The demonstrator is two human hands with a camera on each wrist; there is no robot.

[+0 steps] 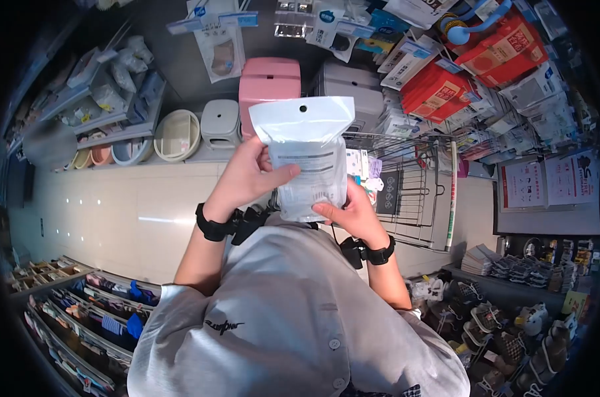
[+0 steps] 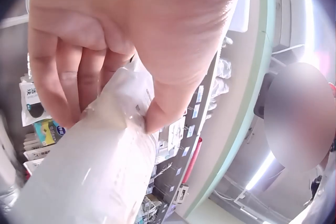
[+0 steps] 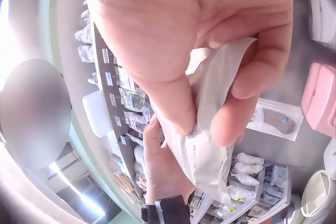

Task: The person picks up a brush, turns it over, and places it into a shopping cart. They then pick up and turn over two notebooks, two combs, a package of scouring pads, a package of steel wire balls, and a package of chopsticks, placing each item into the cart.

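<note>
Both hands hold a white plastic pouch (image 1: 304, 155) upright in front of the person's chest, label side towards them, as if to read the print: the left hand (image 1: 247, 177) pinches its left edge with the thumb laid across the front, and the right hand (image 1: 350, 210) grips the lower right corner between thumb and curled fingers. Just beyond stands a wire shopping cart (image 1: 406, 185) with small packets in it, and farther off are a pink bin (image 1: 268, 86), stools and shelves of hanging goods.
</note>
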